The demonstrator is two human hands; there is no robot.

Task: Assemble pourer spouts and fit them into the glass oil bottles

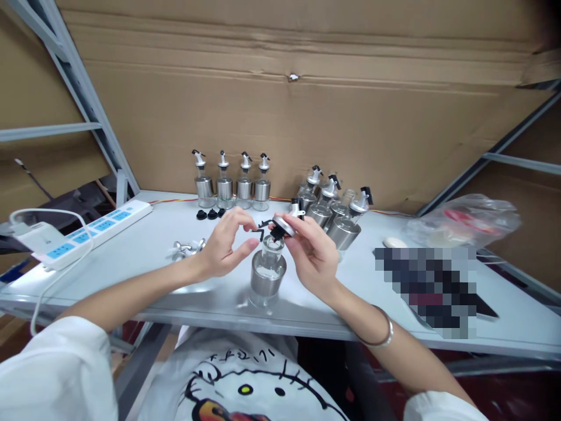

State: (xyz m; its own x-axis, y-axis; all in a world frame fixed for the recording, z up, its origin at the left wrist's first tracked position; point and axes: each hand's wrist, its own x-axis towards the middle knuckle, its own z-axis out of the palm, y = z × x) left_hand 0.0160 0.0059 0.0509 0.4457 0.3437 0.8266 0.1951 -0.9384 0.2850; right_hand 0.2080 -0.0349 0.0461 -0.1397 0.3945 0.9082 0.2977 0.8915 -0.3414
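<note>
A pourer stopper [283,226] with a silver collar, black plug and spout is gripped by the fingers of my right hand [313,251]. It is tilted just above the mouth of a glass bottle [267,275] with a steel sleeve, which stands upright near the table's front edge. My left hand [230,242] is to the left of the bottle mouth, thumb and index finger apart. Thin, bent black pieces [262,229] show between the two hands, close to my left fingertips. Whether they join the stopper is unclear.
Several sleeved bottles with pourers [224,188] line the back; others [344,228] cluster behind my right hand. Black caps [212,214] and metallic pieces [188,248] lie at left. A power strip [100,231] runs along the left; a plastic bag [468,219] and blurred-out object [429,286] lie right.
</note>
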